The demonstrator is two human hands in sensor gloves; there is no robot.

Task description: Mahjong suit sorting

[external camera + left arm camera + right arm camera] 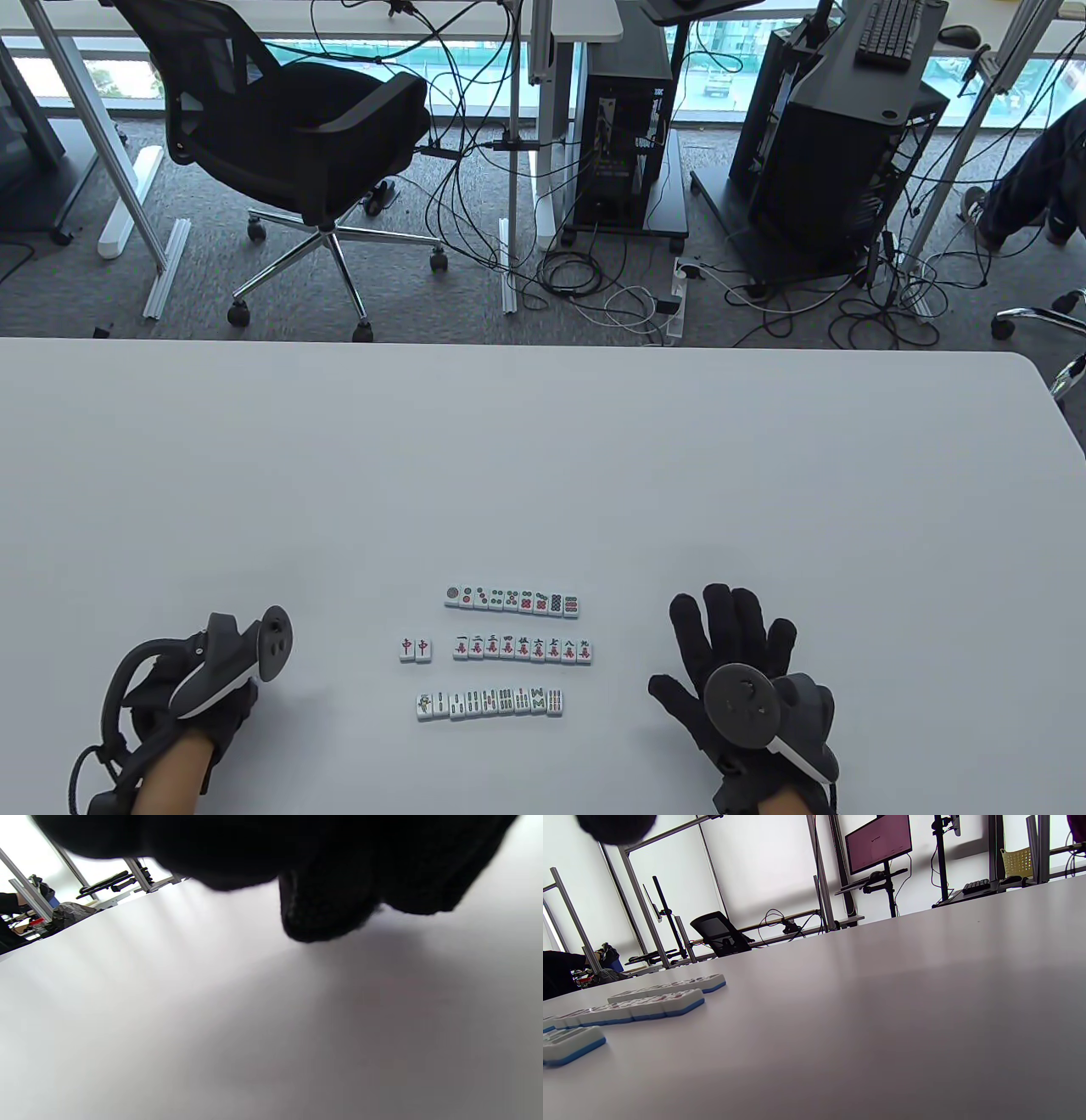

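The right hand (736, 671) lies flat on the table (543, 458) with its fingers (721, 607) straight and spread, holding nothing; the left hand (199, 709) rests on its side with the fingers folded under, and though the left wrist view shows a dark fingertip over bare table and no tile, I cannot tell how tightly they are curled. The tiles lie between the hands, well apart from both: a dots row (514, 599) farthest, a characters row (523, 649) in the middle with two red tiles (415, 649) just to its left, and a bamboo row (490, 702) nearest. All rows run left to right. The sorting looks finished; neither hand is clearly nearer.
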